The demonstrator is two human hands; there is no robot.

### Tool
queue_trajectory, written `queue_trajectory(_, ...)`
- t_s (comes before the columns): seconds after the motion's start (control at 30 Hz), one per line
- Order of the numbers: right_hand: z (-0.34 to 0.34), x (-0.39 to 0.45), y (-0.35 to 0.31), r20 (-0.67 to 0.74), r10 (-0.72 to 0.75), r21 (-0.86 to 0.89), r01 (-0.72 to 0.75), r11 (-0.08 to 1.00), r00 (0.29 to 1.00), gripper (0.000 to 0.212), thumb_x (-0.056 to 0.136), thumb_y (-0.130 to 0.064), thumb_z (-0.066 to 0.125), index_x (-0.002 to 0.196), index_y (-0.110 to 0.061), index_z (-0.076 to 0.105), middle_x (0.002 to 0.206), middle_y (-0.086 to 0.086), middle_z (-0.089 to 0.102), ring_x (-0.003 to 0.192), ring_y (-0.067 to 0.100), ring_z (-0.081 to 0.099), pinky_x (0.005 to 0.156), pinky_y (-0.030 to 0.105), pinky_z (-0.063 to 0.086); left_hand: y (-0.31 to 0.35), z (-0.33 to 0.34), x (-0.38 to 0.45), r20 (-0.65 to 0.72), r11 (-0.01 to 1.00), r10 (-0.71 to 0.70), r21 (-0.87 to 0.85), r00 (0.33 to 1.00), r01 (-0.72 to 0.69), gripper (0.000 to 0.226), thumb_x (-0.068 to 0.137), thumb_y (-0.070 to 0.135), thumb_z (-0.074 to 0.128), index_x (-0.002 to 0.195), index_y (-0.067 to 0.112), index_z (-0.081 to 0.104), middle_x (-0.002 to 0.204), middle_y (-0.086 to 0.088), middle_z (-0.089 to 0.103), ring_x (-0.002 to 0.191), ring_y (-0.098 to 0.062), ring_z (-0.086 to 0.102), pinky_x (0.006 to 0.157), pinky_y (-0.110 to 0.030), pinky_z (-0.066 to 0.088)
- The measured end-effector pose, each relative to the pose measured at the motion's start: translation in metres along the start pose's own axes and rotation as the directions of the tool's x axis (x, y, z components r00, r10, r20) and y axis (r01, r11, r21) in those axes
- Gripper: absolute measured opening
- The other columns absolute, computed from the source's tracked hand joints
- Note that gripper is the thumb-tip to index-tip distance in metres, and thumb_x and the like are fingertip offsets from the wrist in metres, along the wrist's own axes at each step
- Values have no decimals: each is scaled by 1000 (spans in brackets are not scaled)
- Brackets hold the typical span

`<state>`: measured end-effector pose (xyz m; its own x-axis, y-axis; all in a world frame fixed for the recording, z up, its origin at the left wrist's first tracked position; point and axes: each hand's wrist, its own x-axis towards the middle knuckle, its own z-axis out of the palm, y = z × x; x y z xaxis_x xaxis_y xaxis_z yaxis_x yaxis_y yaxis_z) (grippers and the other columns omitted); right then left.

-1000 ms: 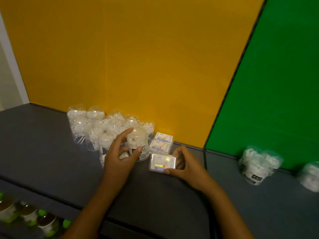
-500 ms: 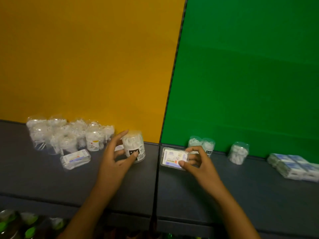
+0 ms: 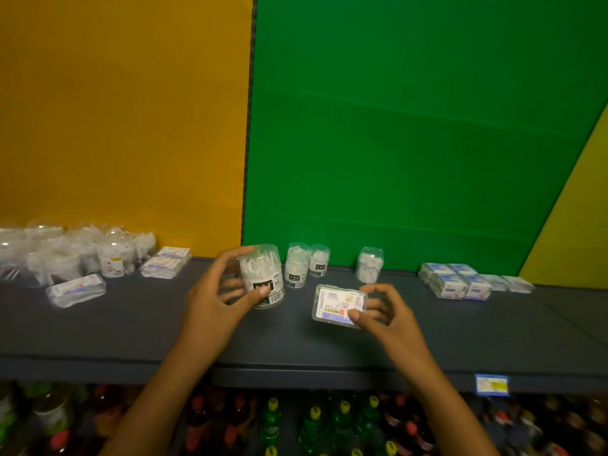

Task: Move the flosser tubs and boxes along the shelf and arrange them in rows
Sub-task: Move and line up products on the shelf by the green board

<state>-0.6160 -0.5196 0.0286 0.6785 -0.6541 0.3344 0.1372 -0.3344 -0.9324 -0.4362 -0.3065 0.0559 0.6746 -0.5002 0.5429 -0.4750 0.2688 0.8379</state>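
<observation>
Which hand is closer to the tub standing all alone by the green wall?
Right. The right hand, holding a box, is just in front of the lone tub. The left hand grips another tub farther left.

Tub and box in hand

You're looking at a dark shelf: clear tubs and flat boxes crowding far left, three tubs mid-back, what looks like stacked boxes far right.
</observation>
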Motion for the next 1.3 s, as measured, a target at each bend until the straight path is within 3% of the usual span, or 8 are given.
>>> queue_trajectory(0.13, -28, 0, 1, -46, -1, -16, 0, 1000, 999, 33, 81, -11, 77, 108, -19, 59, 98, 10, 71, 89, 29, 69, 74, 36, 59, 2, 23, 6, 21, 998, 29, 51, 999, -30, 57, 68, 32, 76, 122, 35, 56, 126, 10, 56, 97, -8, 65, 84, -22, 55)
queue_trajectory(0.3, -50, 19, 11, -59, -6, -11, 5, 1000, 998, 35, 81, -11, 76, 110, -16, 58, 99, 14, 70, 88, 29, 69, 72, 31, 58, -12, 52, 30, 17, 989, 72, 131, 997, -74, 55, 70, 19, 82, 119, 29, 57, 125, 6, 55, 92, -2, 65, 82, -22, 56)
queue_trajectory(0.47, -65, 51, 28, -64, -2, -20, 1, 1000, 998, 35, 81, -10, 76, 111, -15, 58, 98, 13, 70, 86, 26, 70, 71, 28, 57, -40, 74, 66, 27, 946, 119, 300, 992, -122, 56, 65, 21, 87, 112, 32, 58, 118, 9, 58, 93, 1, 62, 81, -21, 54)
queue_trajectory(0.6, -74, 88, 40, -48, -3, -36, 1, 999, 999, 36, 80, -8, 77, 109, -16, 58, 97, 12, 71, 86, 27, 69, 71, 29, 57, -63, 93, 101, 35, 884, 143, 446, 989, -144, 55, 60, 31, 88, 105, 30, 57, 112, 11, 61, 97, -6, 60, 80, -33, 53)
queue_trajectory(0.77, -83, 138, 55, -54, -1, -69, -3, 998, 999, 35, 80, -8, 77, 108, -19, 59, 100, 12, 70, 89, 27, 70, 80, 42, 59, -85, 115, 135, 66, 782, 126, 608, 990, -140, 57, 58, 39, 88, 107, 28, 60, 111, 9, 62, 102, -13, 55, 80, -36, 49)
queue_trajectory(1.03, -72, 183, 81, -44, 8, -29, -10, 1000, 999, 33, 80, -4, 76, 106, -15, 59, 101, 11, 70, 87, 23, 70, 69, 27, 58, -134, 137, 160, 227, 591, 144, 761, 963, -268, 59, 58, 49, 84, 110, 33, 61, 113, 10, 65, 109, -14, 53, 84, -28, 32)
queue_trajectory(1.3, -64, 191, 101, -38, 55, -25, -56, 998, 998, 33, 80, -10, 77, 107, -19, 61, 104, 9, 71, 91, 26, 70, 72, 32, 58, -159, 144, 156, 303, 490, 60, 822, 951, -292, 57, 55, 50, 84, 105, 32, 64, 106, 8, 68, 108, -21, 58, 90, -39, 42)
